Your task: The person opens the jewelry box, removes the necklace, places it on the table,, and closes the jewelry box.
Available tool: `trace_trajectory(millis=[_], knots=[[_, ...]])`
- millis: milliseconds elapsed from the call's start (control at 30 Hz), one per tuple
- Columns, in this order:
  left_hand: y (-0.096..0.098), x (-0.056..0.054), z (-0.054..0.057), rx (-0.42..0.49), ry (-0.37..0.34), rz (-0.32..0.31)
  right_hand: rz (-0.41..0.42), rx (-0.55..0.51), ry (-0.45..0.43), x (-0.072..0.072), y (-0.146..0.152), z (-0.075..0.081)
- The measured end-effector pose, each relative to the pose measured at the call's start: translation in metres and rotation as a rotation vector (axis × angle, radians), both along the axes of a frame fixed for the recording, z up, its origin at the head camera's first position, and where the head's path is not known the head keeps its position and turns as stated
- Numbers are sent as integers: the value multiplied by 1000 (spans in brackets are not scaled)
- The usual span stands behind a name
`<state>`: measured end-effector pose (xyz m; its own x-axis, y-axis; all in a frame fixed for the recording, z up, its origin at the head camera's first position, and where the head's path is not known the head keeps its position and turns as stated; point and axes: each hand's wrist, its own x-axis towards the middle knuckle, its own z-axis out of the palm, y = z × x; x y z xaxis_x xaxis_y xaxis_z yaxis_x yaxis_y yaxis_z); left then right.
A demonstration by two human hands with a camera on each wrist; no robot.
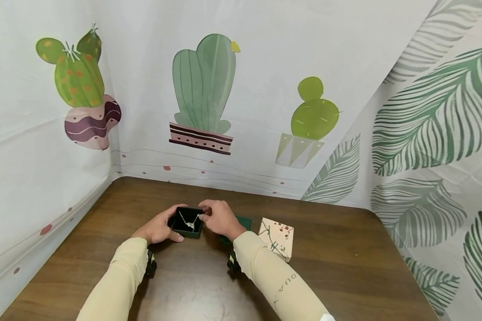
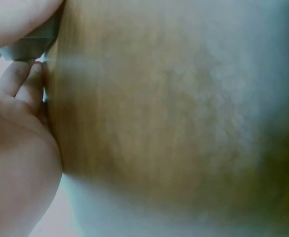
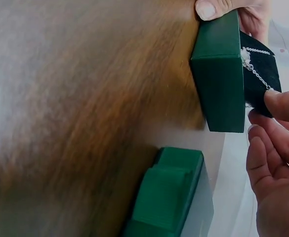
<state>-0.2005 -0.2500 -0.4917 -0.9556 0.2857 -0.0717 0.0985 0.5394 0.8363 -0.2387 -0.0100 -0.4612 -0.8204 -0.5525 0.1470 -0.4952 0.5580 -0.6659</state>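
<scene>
A small dark green jewellery box (image 1: pixel 191 235) stands lidless on the table, held steady by my left hand (image 1: pixel 159 227), thumb at its near side and fingers round the far left. Inside the box is a black insert pad (image 3: pixel 267 66) carrying a silver necklace (image 1: pixel 190 224) with a sparkling pendant. My right hand (image 1: pixel 222 218) pinches the pad's edge between thumb and forefinger, near the chain. In the right wrist view the pad stands up above the box rim. The left wrist view catches only part of the left hand and a box corner.
Partly behind my right wrist lies a green lid (image 3: pixel 166 197) with a ribbon band. Right of it sits a cream box (image 1: pixel 276 236) printed with red blossoms and green branches. The brown wooden table (image 1: pixel 337 267) meets a cactus-patterned cloth (image 1: pixel 257 89) at its back edge.
</scene>
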Motion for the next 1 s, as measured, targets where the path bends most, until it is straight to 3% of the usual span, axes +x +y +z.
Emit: trace_trajectory(millis=[467,700,1000], knots=[[3,0,3,-35,24,-9,-25,-172,-112,-2,0,5],[2,-2,0,-46,28,-8,-34,-225,-136,-4,1,15],[1,1,3,-16,-20,-38,-31,-262,-147,-6,2,30]])
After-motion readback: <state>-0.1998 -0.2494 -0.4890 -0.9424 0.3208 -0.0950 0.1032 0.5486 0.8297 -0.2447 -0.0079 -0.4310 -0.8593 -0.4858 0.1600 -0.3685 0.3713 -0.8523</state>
